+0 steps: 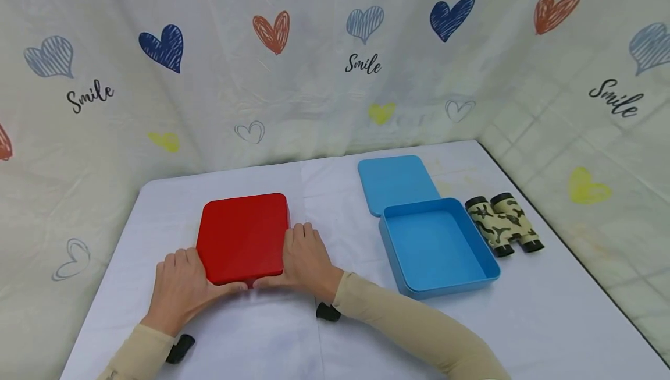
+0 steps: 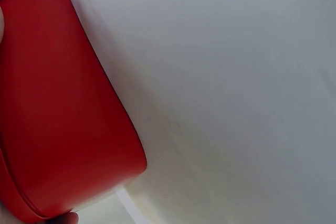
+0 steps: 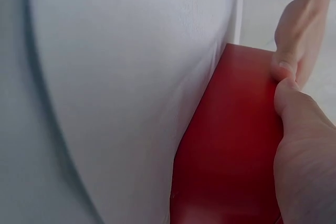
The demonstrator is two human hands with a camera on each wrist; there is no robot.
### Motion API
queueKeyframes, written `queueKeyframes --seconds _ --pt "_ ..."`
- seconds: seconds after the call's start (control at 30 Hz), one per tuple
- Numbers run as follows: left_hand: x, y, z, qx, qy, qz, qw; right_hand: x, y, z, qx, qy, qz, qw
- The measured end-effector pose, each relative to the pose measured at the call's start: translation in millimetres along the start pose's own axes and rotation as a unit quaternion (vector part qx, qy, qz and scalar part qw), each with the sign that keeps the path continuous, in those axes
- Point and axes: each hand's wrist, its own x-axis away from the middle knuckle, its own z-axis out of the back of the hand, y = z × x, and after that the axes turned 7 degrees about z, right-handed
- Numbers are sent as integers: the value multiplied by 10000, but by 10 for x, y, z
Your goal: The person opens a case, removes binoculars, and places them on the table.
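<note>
The near left corner of a red box [image 1: 243, 237] is gripped by the left hand [image 1: 180, 288], the near right corner by the right hand [image 1: 307, 260]. In each, the thumb is spread wide from the fingers: the side wall is held by the fingers, the near wall by the thumb. The thumb tips are brought close together midway along that wall. The box is thus framed between both hands; its top is seen as plain, smooth red with rounded corners. Right of the right hand, an open blue box [image 1: 439, 246] is set on a white cloth [image 1: 335, 354]; a flat blue lid [image 1: 398, 182] is placed beyond it, and camouflage-patterned binoculars [image 1: 505, 226] are laid farther right.
</note>
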Motion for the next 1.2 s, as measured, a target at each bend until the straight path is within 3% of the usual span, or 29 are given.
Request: queueKeyframes --seconds 0.5,0.7,0.97,1.2 --pt "140 -5 1 -127 352 -181 9991 108 -37 33 59 379 75 9992" --pt "182 2 14 -85 393 -142 9991 144 -64 45 114 307 67 9994" --pt "237 -9 18 -91 777 -444 9959 195 -87 81 -58 211 87 9997" --pt "291 -9 18 -78 883 -517 9947 236 -108 98 -131 177 158 9996"
